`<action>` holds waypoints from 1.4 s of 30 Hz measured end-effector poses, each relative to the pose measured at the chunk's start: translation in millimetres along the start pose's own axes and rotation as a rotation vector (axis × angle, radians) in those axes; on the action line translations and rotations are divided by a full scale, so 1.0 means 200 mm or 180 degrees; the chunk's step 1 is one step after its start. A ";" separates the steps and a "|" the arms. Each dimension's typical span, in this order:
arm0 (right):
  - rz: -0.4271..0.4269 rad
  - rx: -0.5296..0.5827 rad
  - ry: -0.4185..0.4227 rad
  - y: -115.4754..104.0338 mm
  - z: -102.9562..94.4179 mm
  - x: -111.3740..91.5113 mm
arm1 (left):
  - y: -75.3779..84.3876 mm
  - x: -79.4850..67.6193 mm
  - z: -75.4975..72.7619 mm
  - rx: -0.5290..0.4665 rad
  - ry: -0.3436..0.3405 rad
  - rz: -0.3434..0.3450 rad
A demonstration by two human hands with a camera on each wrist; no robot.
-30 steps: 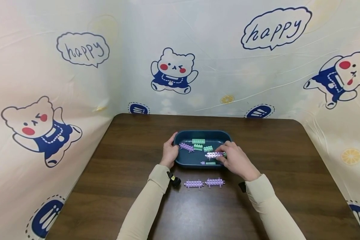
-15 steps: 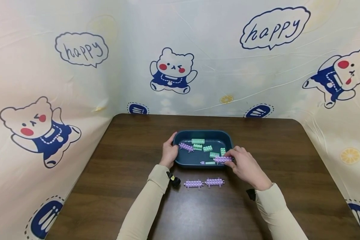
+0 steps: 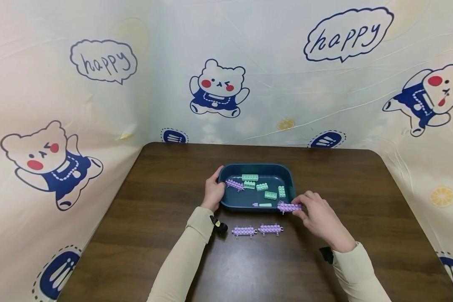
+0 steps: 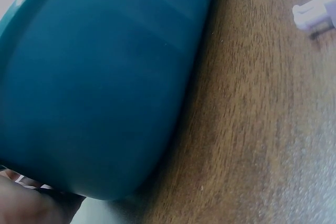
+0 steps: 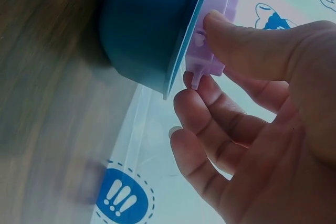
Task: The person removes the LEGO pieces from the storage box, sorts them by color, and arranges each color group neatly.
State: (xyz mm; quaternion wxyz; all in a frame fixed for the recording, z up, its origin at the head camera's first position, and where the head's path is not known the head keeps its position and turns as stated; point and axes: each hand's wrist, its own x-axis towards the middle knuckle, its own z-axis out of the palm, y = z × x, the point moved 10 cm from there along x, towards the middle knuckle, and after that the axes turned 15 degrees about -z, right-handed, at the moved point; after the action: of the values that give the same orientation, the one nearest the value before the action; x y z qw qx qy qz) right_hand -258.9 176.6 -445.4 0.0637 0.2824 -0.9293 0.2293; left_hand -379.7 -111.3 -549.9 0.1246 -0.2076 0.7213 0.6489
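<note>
In the head view my left hand [image 3: 213, 192] grips the left end of a dark teal tray [image 3: 256, 208]. Little of that hand shows in the left wrist view, low beside the tray's wall [image 4: 100, 82]. My right hand [image 3: 324, 217] pinches a purple studded building block [image 3: 289, 207] with small side pegs, above the tray's front right corner. The right wrist view has the thumb on this purple block [image 5: 214, 51], just beyond the tray's rim. Inside the tray lie a similar purple block [image 3: 235, 185], several green blocks [image 3: 270, 195] and a thin purple-and-green piece [image 3: 263, 205].
Two more purple studded blocks with pegs, a left one [image 3: 244, 231] and a right one [image 3: 270, 229], lie side by side on the brown wooden table [image 3: 166, 188] in front of the tray. A printed cloth [image 3: 268, 100] hangs behind the table and at its sides.
My right hand has carried the purple block rightward and toward me, from over the tray's inside to its front right rim, uncovering green blocks. The left hand and tray stay put.
</note>
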 end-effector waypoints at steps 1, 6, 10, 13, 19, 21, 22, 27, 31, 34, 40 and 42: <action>-0.0002 -0.0011 0.0008 0.00 0.00 -0.01 | 0.00 0.00 0.00 0.0007 0.0003 -0.0005; -0.0025 -0.0068 0.0061 0.00 -0.02 -0.06 | 0.00 0.00 0.01 0.0026 -0.0007 -0.0023; -0.0020 -0.0095 0.0085 0.00 -0.04 -0.10 | 0.00 0.00 0.01 0.0032 -0.0024 -0.0020; 0.0003 -0.0094 0.0049 0.01 -0.03 -0.12 | 0.01 -0.01 0.01 0.0029 -0.0021 -0.0007; 0.0016 -0.0088 -0.0014 0.05 0.01 -0.16 | 0.01 -0.01 0.01 0.0035 -0.0014 0.0003; 0.0002 -0.0088 -0.0034 0.06 0.03 -0.16 | 0.01 0.00 0.01 0.0033 -0.0014 0.0001; -0.0001 -0.0074 -0.0051 0.06 0.05 -0.17 | 0.01 0.00 0.01 0.0032 -0.0015 0.0002; 0.0077 0.0032 -0.0181 0.09 0.11 -0.18 | 0.00 0.00 0.01 0.0036 -0.0010 -0.0006; 0.0115 0.0081 -0.0207 0.11 0.14 -0.19 | 0.00 0.00 0.00 0.0043 -0.0006 -0.0009; 0.0131 0.0101 -0.0218 0.12 0.16 -0.19 | 0.00 0.00 0.00 0.0037 -0.0007 -0.0005; 0.0221 0.0180 -0.0330 0.14 0.20 -0.20 | 0.00 -0.01 0.00 0.0023 -0.0030 -0.0011; 0.0246 0.0191 -0.0359 0.15 0.21 -0.20 | 0.00 -0.01 0.00 0.0019 -0.0039 -0.0010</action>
State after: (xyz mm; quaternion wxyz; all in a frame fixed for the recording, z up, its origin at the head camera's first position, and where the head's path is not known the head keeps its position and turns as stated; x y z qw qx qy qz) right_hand -242.3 198.7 -504.7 -0.0062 0.2605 -0.9343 0.2431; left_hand -378.5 -110.6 -548.7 0.1306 -0.2044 0.7222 0.6478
